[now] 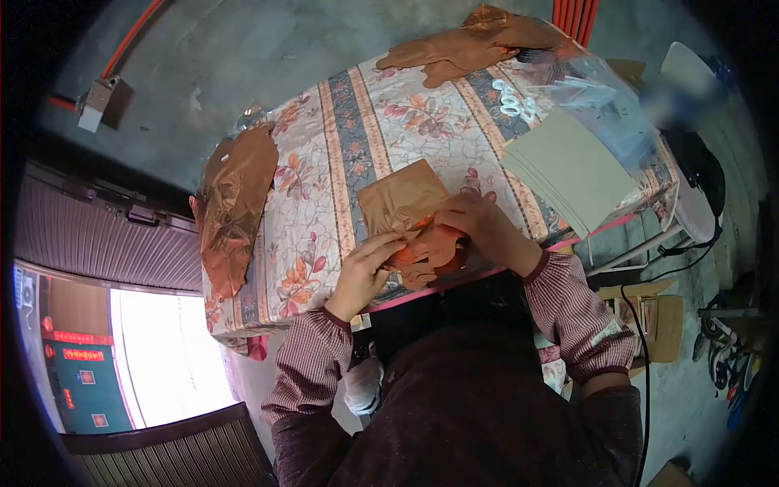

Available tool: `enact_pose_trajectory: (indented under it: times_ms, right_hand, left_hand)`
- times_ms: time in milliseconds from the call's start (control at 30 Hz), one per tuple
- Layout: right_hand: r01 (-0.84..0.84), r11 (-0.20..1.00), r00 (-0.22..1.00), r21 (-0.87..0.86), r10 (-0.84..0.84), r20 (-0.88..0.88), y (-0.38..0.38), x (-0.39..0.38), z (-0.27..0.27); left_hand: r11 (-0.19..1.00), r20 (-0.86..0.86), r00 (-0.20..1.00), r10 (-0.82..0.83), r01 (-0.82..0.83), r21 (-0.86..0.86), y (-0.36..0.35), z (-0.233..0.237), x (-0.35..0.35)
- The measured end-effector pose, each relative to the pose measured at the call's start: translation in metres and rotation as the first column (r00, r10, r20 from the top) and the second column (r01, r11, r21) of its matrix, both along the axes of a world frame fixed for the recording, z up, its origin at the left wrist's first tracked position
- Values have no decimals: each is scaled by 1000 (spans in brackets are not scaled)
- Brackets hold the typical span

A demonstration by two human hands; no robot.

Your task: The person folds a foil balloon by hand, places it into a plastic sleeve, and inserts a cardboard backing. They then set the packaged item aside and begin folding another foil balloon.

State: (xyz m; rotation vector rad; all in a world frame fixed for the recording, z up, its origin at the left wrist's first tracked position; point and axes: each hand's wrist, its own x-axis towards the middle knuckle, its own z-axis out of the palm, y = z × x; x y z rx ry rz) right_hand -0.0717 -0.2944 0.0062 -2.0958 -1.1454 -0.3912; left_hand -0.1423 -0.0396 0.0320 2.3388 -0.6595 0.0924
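Note:
At the table's near edge, my left hand [363, 272] is closed on the left side of a crumpled copper-coloured foil piece [430, 253] with curved, lobed edges. My right hand [484, 233] pinches the same foil from the right, its fingers bent over the upper edge. Just beyond my hands, a flat, smooth tan-gold square [403, 191] lies on the cloth and runs up to the foil. Part of the foil is hidden under my fingers.
A flowered cloth covers the table [304, 203]. Shiny copper foil [237, 207] lies at left, more brown foil [475, 45] at the far edge. Right are pale green sheets [568, 172], white rings [513, 101] and clear plastic bags [596, 105]. An open cardboard box [667, 329] stands below.

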Motion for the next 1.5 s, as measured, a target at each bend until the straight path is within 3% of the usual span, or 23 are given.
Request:
enact_pose_trajectory:
  times_ms: [167, 333, 400, 433, 500, 567, 700, 767, 900, 1033, 1100, 1133, 1200, 1233, 1300, 1400, 1500]
  right_hand:
    - [-74, 996, 991, -41, 69, -115, -2, 2, 0]
    - [-100, 995, 966, 22, 103, -239, -1, 2, 4]
    - [178, 984, 889, -25, -172, -425, 6, -1, 12]
    - [175, 984, 890, -26, -170, -424, 9, 0, 15]
    - [257, 955, 747, 147, -100, -658, 15, 1, 20]
    - [298, 945, 770, 131, -157, -618, 20, 5, 15]
    - [402, 911, 738, 93, -263, -621, 31, 13, 13]
    - [438, 898, 730, 39, -330, -598, 36, 14, 17]
    - [506, 859, 712, -82, -469, -523, 45, 15, 18]
    - [501, 850, 673, -161, -499, -546, 46, 15, 22]
    - [540, 841, 825, -47, -539, -167, 40, 10, 19]
    - [538, 841, 827, -49, -538, -164, 40, 9, 18]
    - [273, 961, 957, -34, -268, 110, 40, 4, 16]
    - [274, 961, 957, -36, -269, 105, 41, -2, 16]
    - [193, 949, 980, -249, -174, 97, 43, -13, 22]
    - [190, 919, 980, -345, -197, 16, 37, -16, 8]
    - [191, 910, 980, -368, -199, 16, 36, -16, 7]
  left_hand:
    - [997, 119, 993, -12, 2, 81, -1, 0, 0]
    - [995, 128, 987, 97, -96, -9, -4, -7, 1]
    - [986, 104, 981, 163, -157, -60, -6, -12, 2]
    - [964, 11, 966, 257, -256, -78, -6, -15, 4]
    - [932, -82, 935, 345, -352, -89, -11, -16, 8]
    - [818, -240, 872, 427, -486, -308, -16, -15, 14]
    - [774, -272, 862, 428, -505, -383, -15, -21, 25]
    - [814, -275, 836, 474, -536, -225, -16, -11, 29]
    - [838, -199, 835, 512, -537, -97, -20, -3, 36]
    - [843, -96, 838, 538, -536, 48, -18, -8, 42]
    - [853, -110, 846, 522, -517, 74, -16, -9, 44]
    - [852, -111, 845, 523, -518, 71, -16, -8, 45]
    - [863, -147, 850, 506, -499, 84, -15, -6, 44]
    - [863, -152, 850, 505, -497, 87, -15, -6, 44]
    - [852, -168, 836, 523, -504, 143, -15, -5, 46]
    - [872, -207, 849, 485, -489, 39, -17, 1, 45]
    - [869, -223, 840, 494, -488, 82, -17, 5, 45]
